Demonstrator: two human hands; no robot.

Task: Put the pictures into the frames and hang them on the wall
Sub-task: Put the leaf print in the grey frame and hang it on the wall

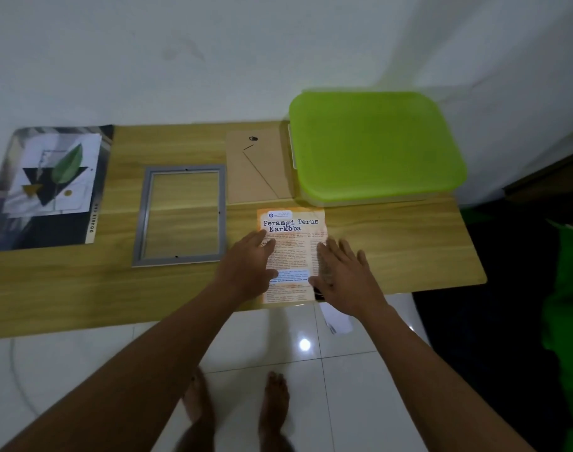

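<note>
On the wooden table (pixel 392 243), the grey picture frame (pixel 180 258) lies flat and holds no picture; the table surface shows through its opening.

1. Orange printed sheet (pixel 293 223): lies flat just to the right of the frame, near the table's front edge. Its heading reads "Perangi Terus Narkoba".
2. Left hand (pixel 246 269): rests palm-down on the sheet's left edge, on the side nearest the frame. Fingers are extended and grasp nothing.
3. Right hand (pixel 347 278): rests palm-down on the sheet's right edge, on the side away from the frame. Fingers are spread and extended and grasp nothing.
4. Brown backing board (pixel 259 171): lies flat to the right of the frame's top corner, behind the orange sheet.
5. Green-lidded container (pixel 373 145): sits further right of the frame, beyond the backing board and against the wall.
6. Leaf picture (pixel 55 176): lies well to the left of the frame, on top of a dark poster (pixel 50 230).
</note>
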